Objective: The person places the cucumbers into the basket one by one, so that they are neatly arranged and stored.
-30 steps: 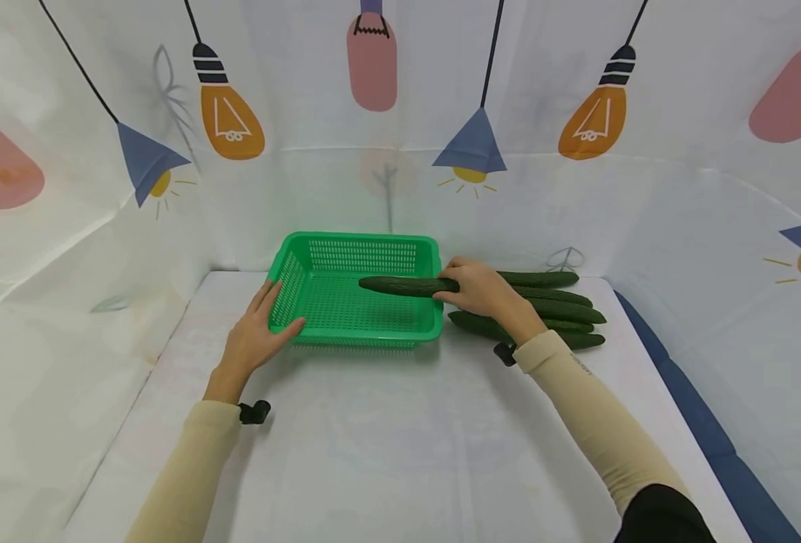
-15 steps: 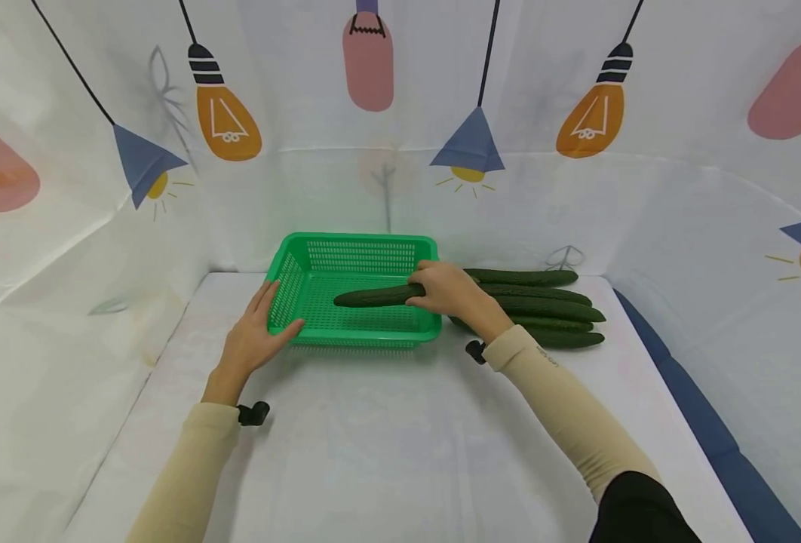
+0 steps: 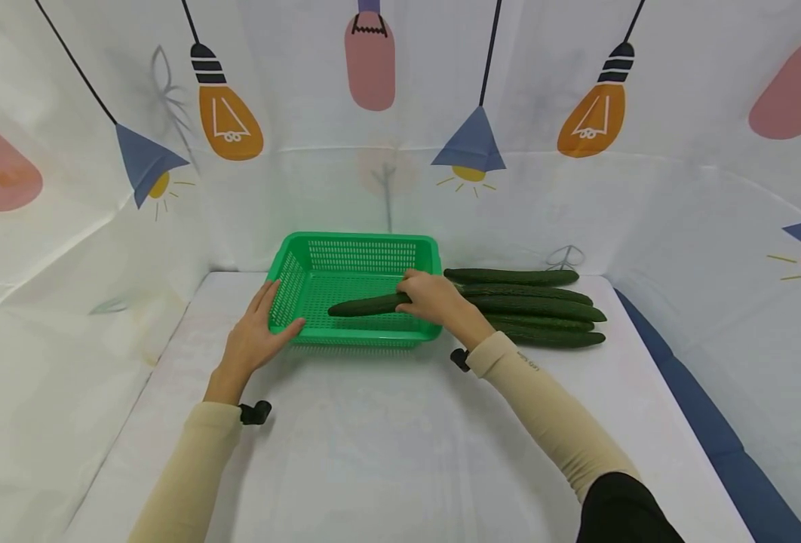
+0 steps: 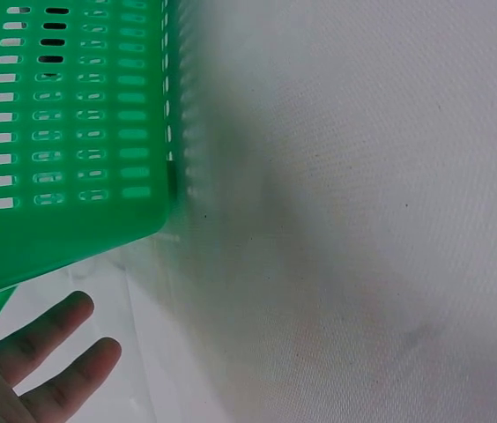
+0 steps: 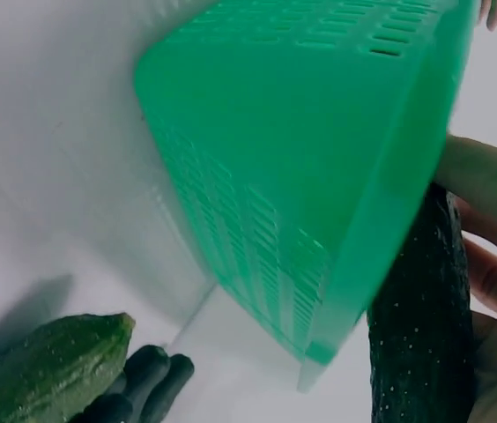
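A long dark green cucumber (image 3: 366,305) is held in my right hand (image 3: 434,298), its far end reaching over the inside of a green plastic basket (image 3: 356,337). In the right wrist view the thumb and fingers wrap the cucumber (image 5: 420,326) just beside the basket's rim (image 5: 407,167). My left hand (image 3: 254,335) rests at the basket's left front corner with its fingers spread and straight. Two of its fingers (image 4: 63,388) show beside the basket wall (image 4: 72,176) in the left wrist view.
Several more cucumbers (image 3: 536,305) lie side by side on the white table (image 3: 373,437), right of the basket. A white printed curtain (image 3: 523,204) hangs close behind the table and along both sides.
My right hand has carried the cucumber leftward and lower, from the basket's right rim to over its inside. The left hand and the basket have stayed where they were.
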The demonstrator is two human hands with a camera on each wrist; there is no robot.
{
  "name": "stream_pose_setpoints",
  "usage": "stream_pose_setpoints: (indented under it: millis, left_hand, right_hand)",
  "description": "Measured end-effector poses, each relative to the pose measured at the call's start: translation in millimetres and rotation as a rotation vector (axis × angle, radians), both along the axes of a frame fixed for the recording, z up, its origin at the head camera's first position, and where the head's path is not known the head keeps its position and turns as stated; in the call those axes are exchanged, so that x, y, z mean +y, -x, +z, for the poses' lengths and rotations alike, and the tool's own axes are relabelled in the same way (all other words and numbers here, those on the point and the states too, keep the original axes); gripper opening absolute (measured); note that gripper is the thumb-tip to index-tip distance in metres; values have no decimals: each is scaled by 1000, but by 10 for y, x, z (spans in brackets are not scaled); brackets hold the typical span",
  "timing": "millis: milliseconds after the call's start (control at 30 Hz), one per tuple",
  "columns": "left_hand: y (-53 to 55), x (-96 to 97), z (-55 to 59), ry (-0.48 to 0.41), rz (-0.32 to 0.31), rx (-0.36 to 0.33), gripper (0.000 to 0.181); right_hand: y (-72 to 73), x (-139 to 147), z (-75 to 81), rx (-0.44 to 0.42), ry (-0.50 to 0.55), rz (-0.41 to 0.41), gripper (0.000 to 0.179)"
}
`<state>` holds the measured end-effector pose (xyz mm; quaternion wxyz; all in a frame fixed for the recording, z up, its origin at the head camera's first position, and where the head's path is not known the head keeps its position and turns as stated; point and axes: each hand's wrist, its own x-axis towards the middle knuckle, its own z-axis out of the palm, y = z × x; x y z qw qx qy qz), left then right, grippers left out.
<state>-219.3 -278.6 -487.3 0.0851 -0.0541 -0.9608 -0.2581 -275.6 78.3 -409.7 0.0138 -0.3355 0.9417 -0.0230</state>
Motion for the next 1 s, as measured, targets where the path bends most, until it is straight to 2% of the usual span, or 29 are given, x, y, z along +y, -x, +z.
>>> stream_pose_setpoints:
  millis: [333,633,1000]
  left_hand:
    - [6,-4,1,6,1,5,92]
    - [5,5,1,11,-7,-1,92]
    - [-3,9,7,12,-8,-4,92]
  right_hand:
    - [-10,-118,-62,32,14,-17,37]
    - [-17,-207,-128,-25,59,-44,37]
    - [-38,-225,-171,-48,109,-11,35]
